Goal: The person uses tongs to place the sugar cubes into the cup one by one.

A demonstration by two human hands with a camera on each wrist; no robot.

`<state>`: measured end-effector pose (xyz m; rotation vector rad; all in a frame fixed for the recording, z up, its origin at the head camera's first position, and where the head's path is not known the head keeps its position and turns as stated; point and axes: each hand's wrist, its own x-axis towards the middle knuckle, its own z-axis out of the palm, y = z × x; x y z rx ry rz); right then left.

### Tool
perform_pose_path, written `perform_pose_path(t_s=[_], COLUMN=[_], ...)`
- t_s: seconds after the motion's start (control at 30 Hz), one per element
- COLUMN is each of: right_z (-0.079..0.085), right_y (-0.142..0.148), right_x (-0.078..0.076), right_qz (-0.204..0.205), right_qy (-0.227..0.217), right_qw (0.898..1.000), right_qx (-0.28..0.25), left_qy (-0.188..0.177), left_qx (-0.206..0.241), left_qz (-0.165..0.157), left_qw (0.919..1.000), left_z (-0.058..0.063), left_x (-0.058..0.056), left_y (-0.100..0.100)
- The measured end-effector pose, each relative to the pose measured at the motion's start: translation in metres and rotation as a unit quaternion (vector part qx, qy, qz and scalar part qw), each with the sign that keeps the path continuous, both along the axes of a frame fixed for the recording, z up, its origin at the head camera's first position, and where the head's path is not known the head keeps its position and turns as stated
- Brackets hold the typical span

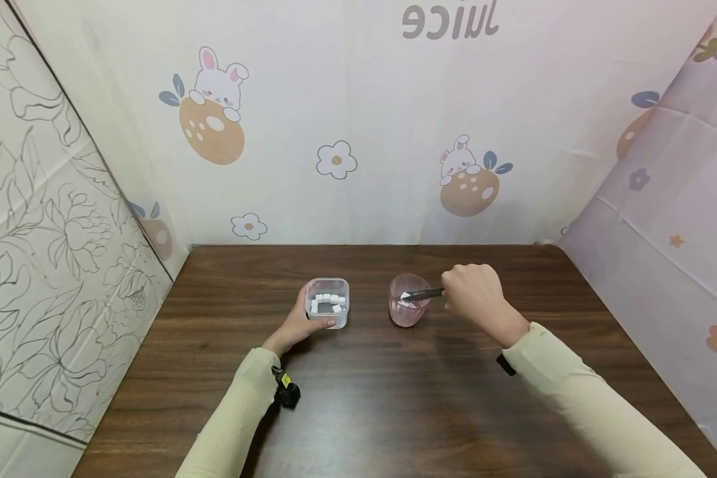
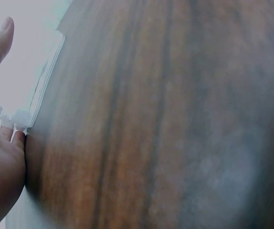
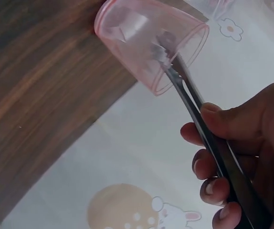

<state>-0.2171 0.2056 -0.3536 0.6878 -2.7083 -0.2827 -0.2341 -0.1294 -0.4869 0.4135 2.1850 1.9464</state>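
My left hand (image 1: pixel 295 328) grips a clear square plastic container (image 1: pixel 342 320), thumb across its near side and fingers at its left. Several small white cubes (image 1: pixel 326 299) lie inside it. My right hand (image 1: pixel 477 296) holds dark tongs (image 1: pixel 428 293), fingers curled round both arms, which stand close together. Their tips reach inside the rim of a translucent pink cup (image 1: pixel 404 316) standing upright to the right of the container. At the tips is a white cube (image 1: pixel 405 296). In the right wrist view, more white pieces (image 3: pixel 133 27) show deeper in the pink cup (image 3: pixel 127 52).
Both things stand on a dark wood-grain table (image 1: pixel 358 398), toward its back edge. A patterned wall covering (image 1: pixel 287 99) rises behind, with others at both sides. A black wrist camera (image 1: pixel 287 392) is strapped to the left sleeve.
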Motion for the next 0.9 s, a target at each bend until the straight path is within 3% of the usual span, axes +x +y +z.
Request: perform_pose_path(t_s=[0.57,0.9], right_z=[-0.002,-0.003], right_y=[-0.022,-0.028], right_x=[-0.011,-0.012], right_qz=[0.038,0.045], right_qy=[0.035,0.053], right_qw=[0.997,0.996], right_qx=[0.056,0.056], left_qy=[0.002,0.005], left_qx=[-0.006,-0.004], left_qz=[0.001,0.003], left_qw=[1.0,1.0], left_z=[0.001,0.001], left_x=[0.0,0.0], left_y=[-0.001,0.0])
